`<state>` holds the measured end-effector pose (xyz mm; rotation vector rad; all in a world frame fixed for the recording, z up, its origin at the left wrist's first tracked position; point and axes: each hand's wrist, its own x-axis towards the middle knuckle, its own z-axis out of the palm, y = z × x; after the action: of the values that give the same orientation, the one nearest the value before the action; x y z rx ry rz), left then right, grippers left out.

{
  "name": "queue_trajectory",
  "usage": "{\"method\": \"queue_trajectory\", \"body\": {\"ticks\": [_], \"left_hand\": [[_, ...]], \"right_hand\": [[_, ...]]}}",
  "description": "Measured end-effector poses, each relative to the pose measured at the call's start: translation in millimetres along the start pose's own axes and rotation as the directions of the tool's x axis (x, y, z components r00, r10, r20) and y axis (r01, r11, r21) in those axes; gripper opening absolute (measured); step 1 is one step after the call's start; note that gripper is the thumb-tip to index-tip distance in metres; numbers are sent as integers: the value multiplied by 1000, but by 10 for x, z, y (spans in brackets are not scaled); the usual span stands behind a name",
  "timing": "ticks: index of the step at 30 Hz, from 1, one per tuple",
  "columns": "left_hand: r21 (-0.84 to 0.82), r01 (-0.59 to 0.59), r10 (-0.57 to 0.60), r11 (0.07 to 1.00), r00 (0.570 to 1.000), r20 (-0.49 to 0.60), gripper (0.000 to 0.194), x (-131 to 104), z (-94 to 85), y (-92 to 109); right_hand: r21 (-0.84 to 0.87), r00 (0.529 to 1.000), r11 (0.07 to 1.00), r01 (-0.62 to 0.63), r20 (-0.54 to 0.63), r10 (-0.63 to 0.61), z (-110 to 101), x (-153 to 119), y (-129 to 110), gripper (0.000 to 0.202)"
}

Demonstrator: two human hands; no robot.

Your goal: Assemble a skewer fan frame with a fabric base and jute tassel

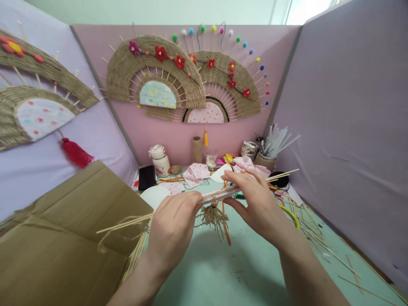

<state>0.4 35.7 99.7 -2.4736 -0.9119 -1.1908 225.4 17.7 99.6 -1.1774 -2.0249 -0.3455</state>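
Over the middle of the table, a craft fan is held nearly edge-on, so its faces are mostly hidden. Thin bamboo sticks stick out past both its ends. A frayed twine tassel hangs from its middle, with orange strands showing behind. My left hand is closed round the fan's left end, fingers on top. At the other end my right hand grips it, with fingers above and thumb below. Loose twine trails by the left sticks.
Cardboard lies at the left, with a bundle of sticks beside it. Loose sticks are scattered at the right. Behind stand a white bottle, a cardboard tube and a phone. Finished woven fans hang on the partitions.
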Motion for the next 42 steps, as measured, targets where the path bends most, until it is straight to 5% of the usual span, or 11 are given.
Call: {"method": "queue_trajectory", "body": {"ticks": [4,7,11,14,18,21,28,32,37,39,42], "left_hand": [[-5,3,-3,1000,1000,0,21,-12,71,-43],[52,78,-83,996,990,114,39,-9,67,-112],[172,176,-226,969,912,343,36,24,-30,-258],[152,244,-286,958,870,402,16,48,-118,-394],[-15,322,-266,947,809,524,16,48,-201,-571],[8,396,-331,918,756,565,18,35,-245,-679],[283,463,-542,840,720,433,18,-6,-269,-915],[319,582,-631,748,773,67,19,-26,-276,-1009],[132,524,-461,841,823,-332,19,29,-318,-827],[9,434,-407,901,851,-331,17,60,-292,-633],[-189,257,-288,948,944,-162,15,74,-166,-255]], "right_hand": [[-8,999,1000,14,-42,-14,49,8,33,43],[-55,997,998,18,-79,-22,50,19,92,42],[-126,994,992,16,-103,-29,1,13,189,41],[-152,993,988,23,-108,-39,-49,-1,260,42],[-135,995,991,4,-94,-17,-105,-25,357,41],[-144,993,989,-21,-118,4,-152,-51,432,37],[-224,982,971,-80,-187,37,-247,-104,536,34],[-249,977,965,-78,-213,24,-253,-124,568,34],[-235,979,969,-74,-202,26,-243,-101,533,32],[-208,980,977,-52,-197,10,-204,-75,484,31],[-154,981,988,-4,-193,-26,-103,-45,397,30]]}}
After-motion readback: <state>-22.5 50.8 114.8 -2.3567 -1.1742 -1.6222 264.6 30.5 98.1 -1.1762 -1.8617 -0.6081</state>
